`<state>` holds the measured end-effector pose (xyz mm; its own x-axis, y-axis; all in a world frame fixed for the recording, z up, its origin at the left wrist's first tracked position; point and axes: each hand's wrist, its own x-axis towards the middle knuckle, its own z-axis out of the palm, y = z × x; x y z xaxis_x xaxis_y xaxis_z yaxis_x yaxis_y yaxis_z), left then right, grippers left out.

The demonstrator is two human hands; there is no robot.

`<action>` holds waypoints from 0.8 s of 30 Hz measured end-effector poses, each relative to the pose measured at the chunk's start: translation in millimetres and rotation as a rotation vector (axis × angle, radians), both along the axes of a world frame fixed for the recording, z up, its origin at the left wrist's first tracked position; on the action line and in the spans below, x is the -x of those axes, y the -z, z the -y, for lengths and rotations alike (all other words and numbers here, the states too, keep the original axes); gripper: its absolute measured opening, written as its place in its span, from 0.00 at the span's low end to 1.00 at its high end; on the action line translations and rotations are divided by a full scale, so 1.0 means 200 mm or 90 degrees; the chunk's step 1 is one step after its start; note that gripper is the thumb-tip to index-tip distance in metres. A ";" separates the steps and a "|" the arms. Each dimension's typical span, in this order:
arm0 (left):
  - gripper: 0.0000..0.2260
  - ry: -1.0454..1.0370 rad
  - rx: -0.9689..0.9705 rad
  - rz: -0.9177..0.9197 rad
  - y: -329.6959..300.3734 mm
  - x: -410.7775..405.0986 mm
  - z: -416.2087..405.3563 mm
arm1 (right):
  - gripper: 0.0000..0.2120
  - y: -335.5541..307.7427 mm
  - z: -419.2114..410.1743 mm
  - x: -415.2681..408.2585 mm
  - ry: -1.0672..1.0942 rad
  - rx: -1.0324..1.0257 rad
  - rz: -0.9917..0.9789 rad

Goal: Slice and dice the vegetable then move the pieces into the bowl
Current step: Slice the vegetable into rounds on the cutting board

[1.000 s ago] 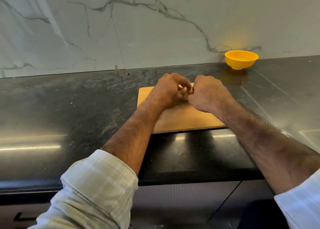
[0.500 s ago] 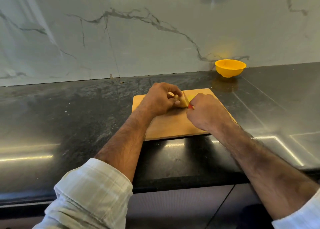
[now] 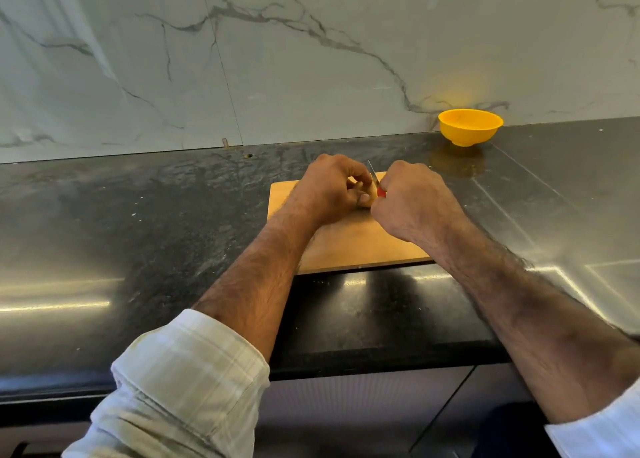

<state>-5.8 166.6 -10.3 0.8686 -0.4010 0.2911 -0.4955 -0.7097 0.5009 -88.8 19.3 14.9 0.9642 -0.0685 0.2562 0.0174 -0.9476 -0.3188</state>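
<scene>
Soft daylight, glare streaks on countertop (image 3: 104, 215)

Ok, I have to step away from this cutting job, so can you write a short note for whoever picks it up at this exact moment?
Left hand: fingers curled over the pale vegetable, pinning it on the wooden cutting board.
Right hand: grips the red-handled knife, blade up against the vegetable beside the left fingertips.
Yellow bowl: on the black counter at the back right, clear of the board; no pieces visible in it.
Done: no cut pieces visible on the board; the hands hide most of the vegetable.
Left: finish slicing and dicing, then move the pieces into the bowl.
</scene>
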 end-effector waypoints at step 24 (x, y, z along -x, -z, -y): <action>0.10 0.000 0.027 -0.004 0.02 -0.02 -0.02 | 0.07 0.03 0.09 0.03 0.011 -0.036 -0.007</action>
<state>-2.0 171.1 -14.3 0.8707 -0.3881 0.3021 -0.4919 -0.6882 0.5333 -94.7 2.0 9.4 0.9656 -0.0989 0.2406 -0.0026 -0.9285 -0.3713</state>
